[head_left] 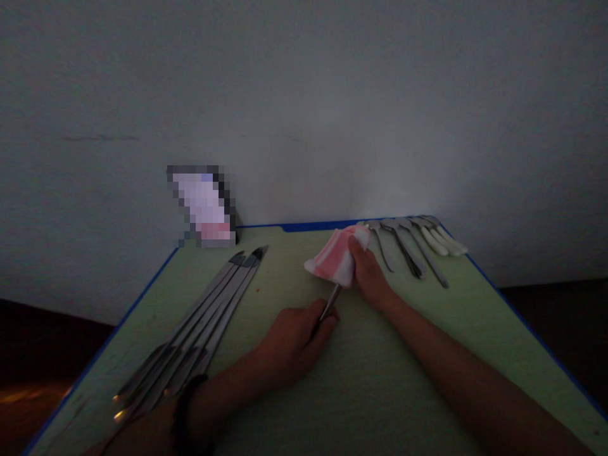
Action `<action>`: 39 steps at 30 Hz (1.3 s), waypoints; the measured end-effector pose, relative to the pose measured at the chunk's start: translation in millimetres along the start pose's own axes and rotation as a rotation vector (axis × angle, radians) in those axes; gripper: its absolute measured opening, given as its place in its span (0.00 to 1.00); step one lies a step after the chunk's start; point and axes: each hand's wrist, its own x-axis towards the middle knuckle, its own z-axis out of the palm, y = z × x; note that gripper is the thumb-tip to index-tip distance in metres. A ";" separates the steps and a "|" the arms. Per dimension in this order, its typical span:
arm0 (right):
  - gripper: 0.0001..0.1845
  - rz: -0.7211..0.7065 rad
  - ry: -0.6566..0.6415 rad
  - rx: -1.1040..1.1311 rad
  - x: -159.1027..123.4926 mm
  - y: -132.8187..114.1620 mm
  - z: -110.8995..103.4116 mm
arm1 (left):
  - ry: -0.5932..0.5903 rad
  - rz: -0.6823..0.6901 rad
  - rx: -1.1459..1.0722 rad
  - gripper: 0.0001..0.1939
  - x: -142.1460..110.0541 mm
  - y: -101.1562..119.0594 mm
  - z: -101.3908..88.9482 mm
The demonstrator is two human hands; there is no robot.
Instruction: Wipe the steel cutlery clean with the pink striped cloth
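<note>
Near the middle of the table, my left hand [304,339] is closed around the metal handle [331,303] of a piece of cutlery. Its other end is covered by a pink and white striped cloth [332,256], so I cannot tell its kind. My right hand [370,272] grips the cloth around that covered end, thumb on top. To the left lie several metal table knives [209,310], side by side and partly overlapping. Several metal spoons [403,247] rest at the far right, beside white-handled cutlery [437,237] whose heads are hard to make out.
A pixelated upright device [204,206] with a bright screen leans at the back left corner. Behind the pale green table [380,392] with blue edging rises a plain grey wall [304,114]. Dark floor shows on both sides. A dark band circles my left wrist.
</note>
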 end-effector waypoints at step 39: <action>0.28 -0.021 0.010 -0.039 -0.2 -2.2 -0.3 | -0.001 0.002 -0.014 0.12 -0.2 -0.7 -0.6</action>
